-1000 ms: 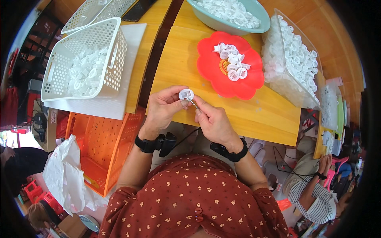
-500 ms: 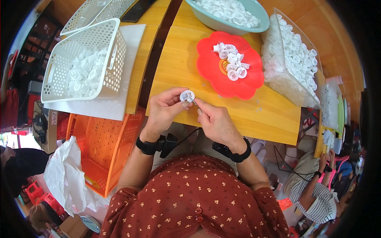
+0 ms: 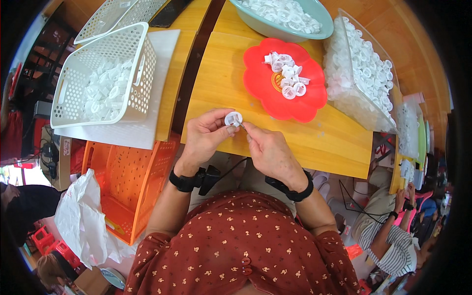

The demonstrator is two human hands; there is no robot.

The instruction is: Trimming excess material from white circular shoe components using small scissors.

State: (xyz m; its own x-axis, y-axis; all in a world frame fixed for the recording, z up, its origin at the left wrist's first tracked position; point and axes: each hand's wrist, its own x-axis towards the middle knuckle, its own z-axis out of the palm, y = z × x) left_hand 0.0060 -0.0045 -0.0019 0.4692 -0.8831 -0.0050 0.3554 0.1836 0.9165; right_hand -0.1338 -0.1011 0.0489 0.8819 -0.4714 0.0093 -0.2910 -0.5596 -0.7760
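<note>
Between the thumb and fingers of my left hand point(image 3: 204, 135) is a small white round plastic part point(image 3: 232, 117) with a raised piece on its face. My right hand point(image 3: 273, 151) pinches a thin, dark metal-looking tool point(image 3: 241, 125); its tip meets the part, and the rest is hidden in my fingers. Both hands are over the near edge of the yellow wooden table point(image 3: 216, 73). Just beyond them, a red flower-shaped plate point(image 3: 305, 110) carries several similar white parts point(image 3: 287, 73).
A white perforated basket point(image 3: 135, 93) with white pieces stands left. A pale green basin point(image 3: 255, 24) and a clear bin point(image 3: 354, 105), both full of white parts, stand at the back and right. An orange crate point(image 3: 142, 196) is below left. Another person point(image 3: 388, 241) sits at right.
The white part and the tool tip have shifted very slightly to the right. My right hand has moved a little right and down, still pinching the tool.
</note>
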